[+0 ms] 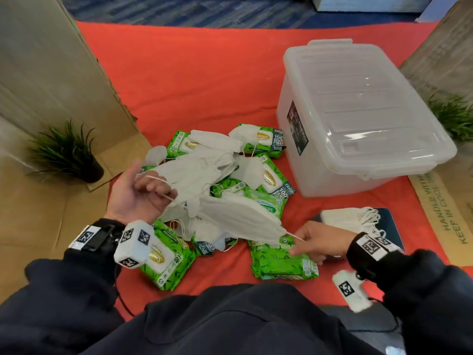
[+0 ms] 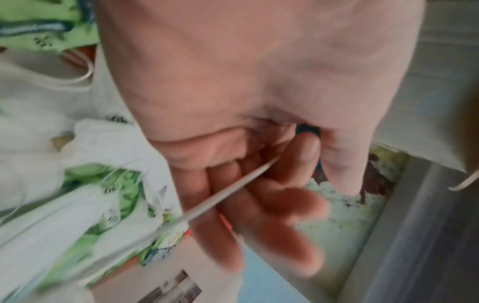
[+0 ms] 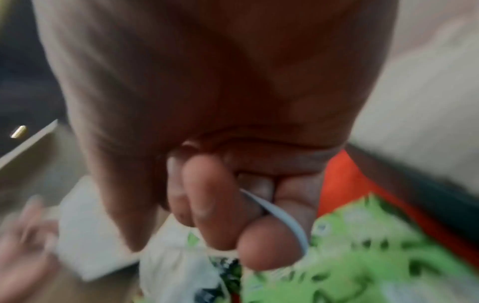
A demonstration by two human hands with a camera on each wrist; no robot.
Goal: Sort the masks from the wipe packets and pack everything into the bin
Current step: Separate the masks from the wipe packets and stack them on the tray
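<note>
Sorting step in hand: left hand [image 1: 135, 193] fingers curl round an ear loop, right hand [image 1: 316, 242] pinches the opposite loop, white mask [image 1: 238, 219] stretched between them above the wipe packets [image 1: 281, 262]; next, judged: carry it to the mask stack [image 1: 348, 219]; bin [image 1: 358, 119] lid on

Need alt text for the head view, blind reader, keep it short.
Both hands stretch a white mask by its ear loops, left hand raised and right hand low, over a mixed pile of masks and green wipe packets on a red cloth. A clear bin, lid on, stands to the right.
</note>
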